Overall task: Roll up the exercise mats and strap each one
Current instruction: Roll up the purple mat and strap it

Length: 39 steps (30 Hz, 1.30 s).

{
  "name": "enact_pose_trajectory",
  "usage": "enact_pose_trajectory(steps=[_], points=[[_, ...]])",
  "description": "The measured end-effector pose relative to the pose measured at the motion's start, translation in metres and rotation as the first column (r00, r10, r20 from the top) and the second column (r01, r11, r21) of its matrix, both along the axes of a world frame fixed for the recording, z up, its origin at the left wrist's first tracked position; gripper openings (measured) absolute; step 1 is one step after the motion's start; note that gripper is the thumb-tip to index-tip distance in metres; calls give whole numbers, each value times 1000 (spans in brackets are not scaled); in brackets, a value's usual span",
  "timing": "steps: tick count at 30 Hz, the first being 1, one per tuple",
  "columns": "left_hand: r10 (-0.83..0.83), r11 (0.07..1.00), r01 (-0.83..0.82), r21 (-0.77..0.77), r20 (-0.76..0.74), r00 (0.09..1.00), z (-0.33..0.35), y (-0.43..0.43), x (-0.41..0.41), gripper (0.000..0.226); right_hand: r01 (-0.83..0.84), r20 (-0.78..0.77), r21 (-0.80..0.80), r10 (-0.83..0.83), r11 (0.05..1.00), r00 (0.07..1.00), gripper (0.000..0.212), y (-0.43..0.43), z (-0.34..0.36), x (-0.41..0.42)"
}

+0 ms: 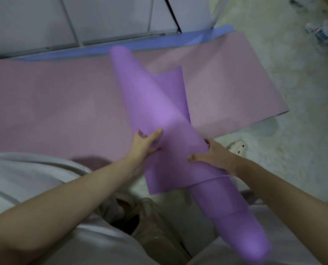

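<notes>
I see the purple mat [159, 111] held up off the floor. It runs on a slant from the upper middle of the frame down to the lower right corner. Its lower right part is rolled into a tube. Its upper part is loose, with a flap curling open towards the middle right and a wide sheet hanging at the lower middle.

My left hand [145, 145], at the centre of the frame, grips the left edge of that loose sheet. The thumb is laid on top and the fingers are curled at the edge. My right hand [214, 157], just right of centre, holds the roll. The thumb is pressed flat on the near face and the fingers wrap round the far side.

Behind the purple mat, the pink mat [54, 108] lies flat and unrolled across the middle of the frame, from the left edge to the right. A strip of a blue mat [159, 42] shows along its upper edge, below grey panels [102, 16] at the top. A pale shaggy rug [293, 92] fills the right side. A white clog [238, 148] lies on it, just beside my right hand.
</notes>
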<state>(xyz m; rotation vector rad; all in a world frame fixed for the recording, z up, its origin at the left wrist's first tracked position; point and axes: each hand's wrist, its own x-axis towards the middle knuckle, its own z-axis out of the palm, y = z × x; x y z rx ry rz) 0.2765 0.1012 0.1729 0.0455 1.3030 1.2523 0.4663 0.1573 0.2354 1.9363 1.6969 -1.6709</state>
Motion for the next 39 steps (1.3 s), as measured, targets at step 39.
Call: enact_pose_trajectory(steps=[39], points=[[249, 962, -223, -157, 166, 954, 29, -4, -56, 33, -762, 458, 50, 663, 646, 592, 96, 13, -2, -123]])
